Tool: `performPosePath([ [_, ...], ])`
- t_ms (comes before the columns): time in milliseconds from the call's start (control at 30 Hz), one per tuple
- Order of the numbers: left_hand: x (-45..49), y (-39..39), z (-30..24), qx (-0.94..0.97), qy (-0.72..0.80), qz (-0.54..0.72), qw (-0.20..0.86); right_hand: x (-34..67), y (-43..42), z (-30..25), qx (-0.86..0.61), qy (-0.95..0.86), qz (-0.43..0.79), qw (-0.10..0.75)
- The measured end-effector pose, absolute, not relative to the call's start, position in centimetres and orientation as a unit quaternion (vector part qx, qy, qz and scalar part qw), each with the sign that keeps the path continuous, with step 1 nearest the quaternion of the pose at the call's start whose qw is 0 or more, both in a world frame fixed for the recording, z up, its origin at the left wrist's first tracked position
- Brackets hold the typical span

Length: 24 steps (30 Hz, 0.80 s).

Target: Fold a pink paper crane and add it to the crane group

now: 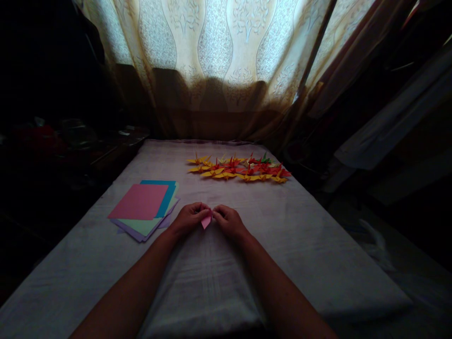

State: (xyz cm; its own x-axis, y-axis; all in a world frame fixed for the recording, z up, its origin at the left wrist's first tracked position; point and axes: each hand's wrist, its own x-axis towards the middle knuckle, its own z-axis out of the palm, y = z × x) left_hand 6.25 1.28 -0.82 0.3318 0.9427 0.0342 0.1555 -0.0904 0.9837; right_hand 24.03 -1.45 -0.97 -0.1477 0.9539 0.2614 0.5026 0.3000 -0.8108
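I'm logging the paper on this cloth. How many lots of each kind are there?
sheet stack: 1
cluster of folded figures: 1, figures too small to count
pink piece, pinched by left hand and right hand: 1
Total: 3

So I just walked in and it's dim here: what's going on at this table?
A person pinches a small pink paper between the left hand and right hand, over the cloth-covered table. A stack of coloured sheets lies to their left. Rows of folded paper birds, mostly yellow and red, sit farther back.
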Motion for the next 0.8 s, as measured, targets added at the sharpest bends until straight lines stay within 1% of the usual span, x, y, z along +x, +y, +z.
performPosePath([
  [267,6.32,1.25,-0.66,0.612,0.424,0.377,0.552,24.28,-1.46,-0.76,-0.505,-0.7,0.3,0.405],
  [633,6.31,1.32,-0.72,0.6,0.416,0.379,0.569,24.13,-1.39,-1.09,-0.514,-0.685,0.313,0.411],
  [800,6.52,1.11,-0.39,0.604,0.406,0.377,0.573,24.14,-1.43,-1.15,-0.522,-0.681,0.293,0.422],
])
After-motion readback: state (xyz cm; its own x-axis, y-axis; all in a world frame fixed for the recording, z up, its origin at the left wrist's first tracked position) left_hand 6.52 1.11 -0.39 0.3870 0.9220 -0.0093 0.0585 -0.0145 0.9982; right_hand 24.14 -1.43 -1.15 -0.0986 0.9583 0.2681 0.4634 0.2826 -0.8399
